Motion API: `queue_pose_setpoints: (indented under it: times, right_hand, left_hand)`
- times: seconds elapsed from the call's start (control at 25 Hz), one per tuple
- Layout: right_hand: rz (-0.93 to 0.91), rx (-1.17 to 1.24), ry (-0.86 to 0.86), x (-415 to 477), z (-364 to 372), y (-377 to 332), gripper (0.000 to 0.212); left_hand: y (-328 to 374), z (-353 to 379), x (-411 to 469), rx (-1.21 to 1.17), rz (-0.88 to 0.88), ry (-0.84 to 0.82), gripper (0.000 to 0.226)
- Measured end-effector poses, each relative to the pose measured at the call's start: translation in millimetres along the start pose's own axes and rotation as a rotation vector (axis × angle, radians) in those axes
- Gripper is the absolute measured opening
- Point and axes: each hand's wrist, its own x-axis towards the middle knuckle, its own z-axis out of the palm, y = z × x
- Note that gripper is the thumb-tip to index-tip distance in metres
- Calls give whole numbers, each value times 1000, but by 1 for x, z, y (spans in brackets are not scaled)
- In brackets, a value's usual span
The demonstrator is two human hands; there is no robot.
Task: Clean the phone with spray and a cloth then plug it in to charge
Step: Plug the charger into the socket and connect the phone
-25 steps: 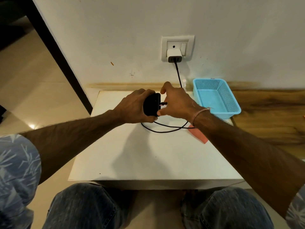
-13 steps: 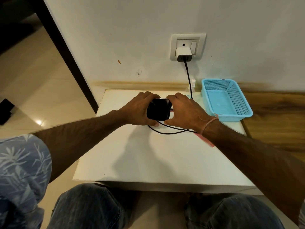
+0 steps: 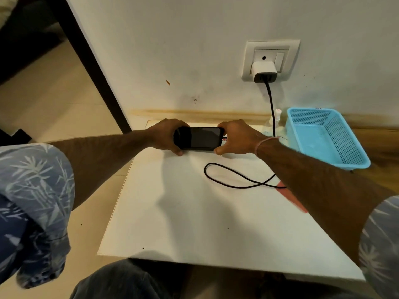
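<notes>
**Reference item:** the blue perforated basket (image 3: 343, 134), standing on the white bench (image 3: 194, 212) against the wall.

1. **Phone.** The phone (image 3: 199, 138) is level, with its dark screen up and its long axis parallel to the wall. It sits left of the basket and well apart from it. Whether its underside touches the bench cannot be told.
2. **Left hand.** The left hand (image 3: 165, 135) holds the phone's short end farther from the basket. The fingers curl over the far long edge and the thumb bears on the near edge. The grip is clamped on the phone.
3. **Right hand.** The right hand (image 3: 236, 138) holds the end nearer the basket in the same manner, with the grip clamped on the phone. A thin band (image 3: 264, 141) circles the wrist.
4. **Cable.** The black cable (image 3: 271, 104) drops from the white charger (image 3: 264, 71), which is seated in the wall socket (image 3: 248, 59) above and left of the basket.
   - The cable passes just beside the basket's far left corner.
   - A slack loop lies on the bench, left of the basket and nearer the person, and runs under the right forearm.
   - A small dark connector shows at the phone's basket-side end. Whether it is fully seated cannot be told.
5. **Spray bottle.** The spray bottle (image 3: 278, 114) is small and clear with a white cap. It stands upright just beside the basket's far left corner, partly behind the cable.
6. **Cloth.** The pink cloth (image 3: 291, 198) lies flat, nearer the person than the basket, and is partly hidden by the right forearm. The cable meets its far tip.
</notes>
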Motion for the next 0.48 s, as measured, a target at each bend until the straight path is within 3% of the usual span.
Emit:
queue_pose_setpoints:
  times: [0.2, 0.48]
  right_hand:
    - [28, -53, -55, 47, 8, 22, 45]
    - [66, -61, -66, 78, 10, 50, 78]
  left_hand:
    - [-11, -2, 25, -17, -14, 37, 63]
    - [-10, -3, 47, -58, -61, 25, 76]
